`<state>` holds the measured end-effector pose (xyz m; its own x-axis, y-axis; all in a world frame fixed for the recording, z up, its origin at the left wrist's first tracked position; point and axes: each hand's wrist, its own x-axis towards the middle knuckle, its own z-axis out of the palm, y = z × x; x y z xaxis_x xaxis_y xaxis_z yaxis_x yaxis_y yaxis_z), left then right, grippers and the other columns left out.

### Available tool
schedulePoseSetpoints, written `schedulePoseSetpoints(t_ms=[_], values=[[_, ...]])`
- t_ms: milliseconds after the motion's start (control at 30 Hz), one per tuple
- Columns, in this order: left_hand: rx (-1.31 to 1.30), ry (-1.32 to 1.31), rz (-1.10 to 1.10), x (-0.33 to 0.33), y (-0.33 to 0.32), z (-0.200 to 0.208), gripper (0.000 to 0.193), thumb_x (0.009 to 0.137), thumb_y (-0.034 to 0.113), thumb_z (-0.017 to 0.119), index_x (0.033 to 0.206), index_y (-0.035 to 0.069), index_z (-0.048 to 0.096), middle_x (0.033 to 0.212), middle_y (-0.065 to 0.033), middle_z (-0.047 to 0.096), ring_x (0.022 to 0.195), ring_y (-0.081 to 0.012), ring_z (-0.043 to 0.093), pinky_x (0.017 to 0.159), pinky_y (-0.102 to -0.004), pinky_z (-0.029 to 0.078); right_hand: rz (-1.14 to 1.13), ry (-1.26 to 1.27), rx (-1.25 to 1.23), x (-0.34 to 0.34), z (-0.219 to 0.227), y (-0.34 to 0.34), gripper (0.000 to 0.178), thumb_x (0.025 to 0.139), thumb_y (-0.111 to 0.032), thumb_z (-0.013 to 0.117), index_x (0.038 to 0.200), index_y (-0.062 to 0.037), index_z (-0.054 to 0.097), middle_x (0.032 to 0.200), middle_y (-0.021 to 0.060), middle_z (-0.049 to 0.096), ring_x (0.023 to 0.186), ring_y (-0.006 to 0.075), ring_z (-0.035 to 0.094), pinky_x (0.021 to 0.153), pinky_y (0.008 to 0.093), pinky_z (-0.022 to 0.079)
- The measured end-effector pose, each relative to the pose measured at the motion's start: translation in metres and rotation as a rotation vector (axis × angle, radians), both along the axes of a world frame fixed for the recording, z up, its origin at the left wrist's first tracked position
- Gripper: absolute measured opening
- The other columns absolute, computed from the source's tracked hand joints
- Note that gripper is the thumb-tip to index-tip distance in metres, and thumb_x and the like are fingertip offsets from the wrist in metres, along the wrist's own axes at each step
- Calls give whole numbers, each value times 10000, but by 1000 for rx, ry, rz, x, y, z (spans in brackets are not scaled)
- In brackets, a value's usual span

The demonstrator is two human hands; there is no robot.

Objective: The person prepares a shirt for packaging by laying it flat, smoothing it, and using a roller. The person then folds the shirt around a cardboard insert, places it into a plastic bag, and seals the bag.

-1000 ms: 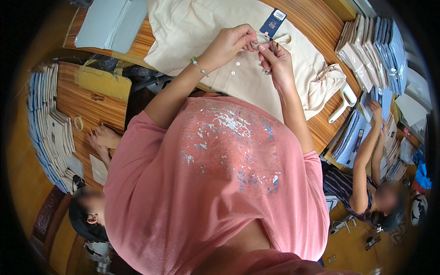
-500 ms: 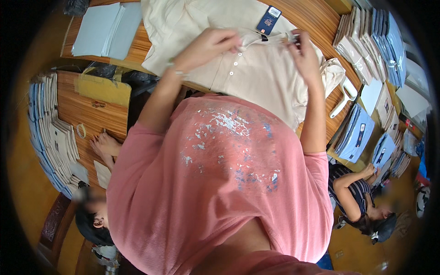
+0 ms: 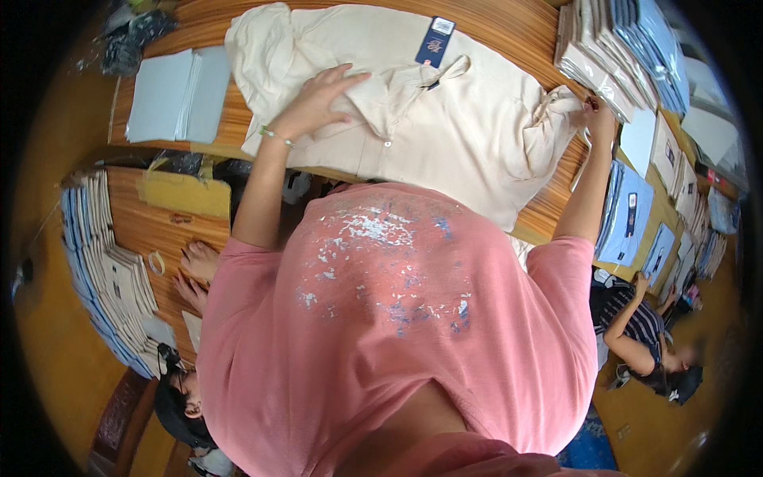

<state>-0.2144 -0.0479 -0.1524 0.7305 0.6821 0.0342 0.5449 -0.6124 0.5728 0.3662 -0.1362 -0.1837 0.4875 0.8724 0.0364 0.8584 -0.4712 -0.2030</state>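
A cream shirt with white buttons lies spread on the wood-patterned table, its collar opening near the middle. A dark blue hang tag rests on it above the collar. My left hand, with a bracelet at the wrist, is open on the shirt front, fingers spread by a fold. At the bunched sleeve on the right is my right hand, its fingers curled. A small dark thing shows at those fingertips; I cannot make it out. My right forearm partly hides a white-handled tool.
White sheets lie at the table's left. Bagged folded shirts are stacked at the far right, with blue packed shirts nearer. Another person's hands rest on a left table beside stacked shirts. A second person works at the right.
My right hand has moved right from the collar to the sleeve. My left hand has moved left and spread its fingers. The collar and front have folded over, and the tag has shifted left.
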Motion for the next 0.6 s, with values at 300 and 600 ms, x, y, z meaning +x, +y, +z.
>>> schedulePoseSetpoints(t_ms=[300,600], values=[[114,-593,687,15,88,41,533,798,238,674,1208,29,406,1165,-137,467,1102,-274,449,982,-337,323,-332,100,57,-71,-2,-121,339,770,-195,658,1031,3,569,837,182,651,803,320,635,714,393,484],[181,-341,807,-87,64,-32,343,816,279,648,992,-5,567,1108,-194,496,1070,-299,455,924,-358,354,-364,-290,53,-108,-1,-117,355,786,-265,631,1070,-58,586,897,164,652,812,332,626,734,433,485]])
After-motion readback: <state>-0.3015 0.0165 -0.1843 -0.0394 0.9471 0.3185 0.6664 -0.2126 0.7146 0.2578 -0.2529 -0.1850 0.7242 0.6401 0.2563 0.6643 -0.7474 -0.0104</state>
